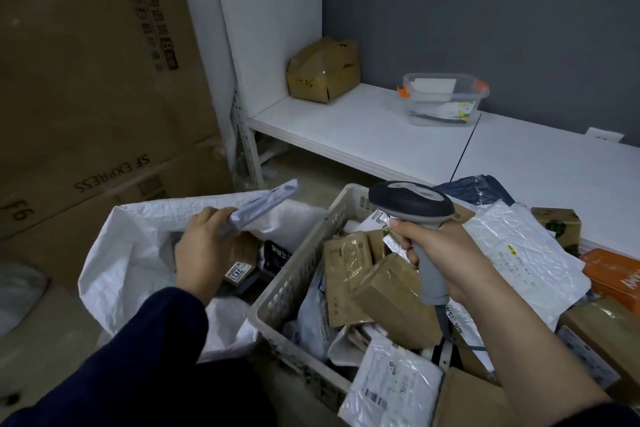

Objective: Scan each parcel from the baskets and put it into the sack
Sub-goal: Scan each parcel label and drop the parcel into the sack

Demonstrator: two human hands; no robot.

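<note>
The left hand pinches a flat, pale plastic parcel by its near end above the woven white sack's open mouth; its long axis rises away from the grip. Right of the sack, the right hand clasps a grey scanner over the slotted basket.

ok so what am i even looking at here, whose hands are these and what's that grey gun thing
No machine here: this is one picture from a camera worn on a person's head, looking down at their two hands. The left hand holds a flat grey parcel over the open white sack, which has parcels in it. The right hand grips a handheld barcode scanner, the grey gun thing, above a plastic basket piled with boxes and mailer bags. Behind, a white shelf carries a dented cardboard box and a clear tub.
</note>
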